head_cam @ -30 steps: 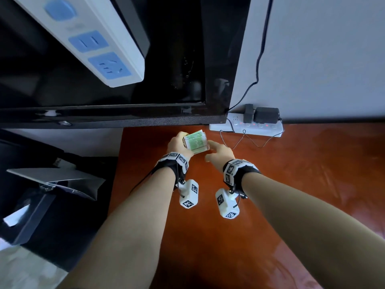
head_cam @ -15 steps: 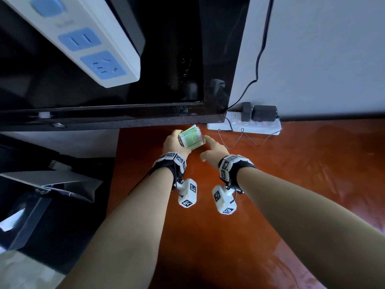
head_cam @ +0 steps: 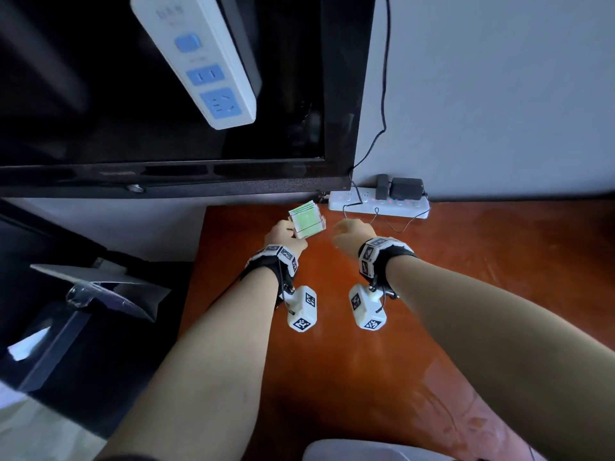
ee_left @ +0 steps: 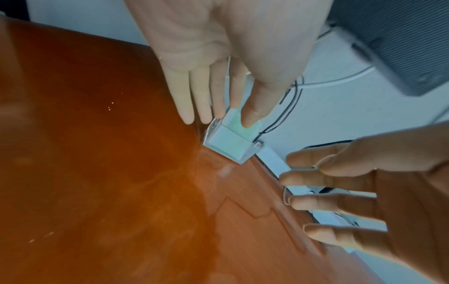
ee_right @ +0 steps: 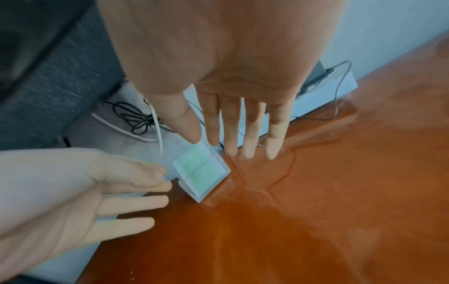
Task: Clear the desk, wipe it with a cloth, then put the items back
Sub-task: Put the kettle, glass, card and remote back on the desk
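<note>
A clear plastic holder with green-and-white cards (head_cam: 306, 221) stands on the red-brown desk (head_cam: 466, 294), at its far left corner. My left hand (head_cam: 285, 232) lies just left of the holder with its fingers straight. In the left wrist view the left thumb (ee_left: 250, 115) lies over the holder (ee_left: 230, 146); whether it touches, I cannot tell. My right hand (head_cam: 353, 232) hovers to the right of the holder, fingers straight and spread, holding nothing. In the right wrist view both sets of fingertips flank the holder (ee_right: 201, 173) with small gaps.
A white power strip (head_cam: 379, 202) with black adapters and thin cables lies against the wall behind the holder. A large black screen (head_cam: 166, 94) hangs over the desk's back left, with another white power strip (head_cam: 203, 61) in front of it. The desk's left edge (head_cam: 199, 261) drops off.
The left hand held the card holder above the desk with the right hand at it. Now the holder stands on the desk, both hands have opened, and the right hand has drawn away.
</note>
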{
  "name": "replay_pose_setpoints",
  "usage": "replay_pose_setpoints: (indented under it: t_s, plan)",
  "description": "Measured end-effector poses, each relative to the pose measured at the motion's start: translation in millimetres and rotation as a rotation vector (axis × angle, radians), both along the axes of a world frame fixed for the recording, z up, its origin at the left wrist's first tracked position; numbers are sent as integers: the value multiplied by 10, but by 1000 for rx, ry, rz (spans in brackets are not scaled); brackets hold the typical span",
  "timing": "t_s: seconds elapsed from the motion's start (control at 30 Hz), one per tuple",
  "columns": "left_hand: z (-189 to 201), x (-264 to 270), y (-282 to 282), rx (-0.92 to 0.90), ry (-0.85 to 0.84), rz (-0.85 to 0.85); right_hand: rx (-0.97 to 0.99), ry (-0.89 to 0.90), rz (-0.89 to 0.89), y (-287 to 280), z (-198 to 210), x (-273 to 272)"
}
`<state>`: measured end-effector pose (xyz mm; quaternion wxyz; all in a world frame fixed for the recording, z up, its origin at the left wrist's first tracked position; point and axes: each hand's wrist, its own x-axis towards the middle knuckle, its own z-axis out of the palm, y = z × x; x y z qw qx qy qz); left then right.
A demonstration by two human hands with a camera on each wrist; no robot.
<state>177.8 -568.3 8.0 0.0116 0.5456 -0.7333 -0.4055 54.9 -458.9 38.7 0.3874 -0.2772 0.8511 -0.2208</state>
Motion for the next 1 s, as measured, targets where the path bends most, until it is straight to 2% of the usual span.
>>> replay_pose_setpoints:
  t_s: [0.17, 0.3, 0.53, 0.7, 0.83, 1.0]
  plan:
    - [369, 130, 356, -5, 28, -76, -6, 116, 31, 324, 338, 129]
    - [657, 222, 643, -78, 28, -138, 8, 190, 48, 598, 555, 284]
    - [1084, 584, 1119, -157, 79, -121, 55, 358, 189, 1053, 989, 617]
    - [1348, 1221, 1523, -189, 122, -84, -3, 422, 213, 1423, 1262, 1063]
    - [1451, 1976, 1882, -243, 90, -21, -68, 343, 216, 1705, 1246, 1573]
    - [1393, 2988, 2240, -225, 23, 119, -68, 217, 279, 1958, 1202, 2468]
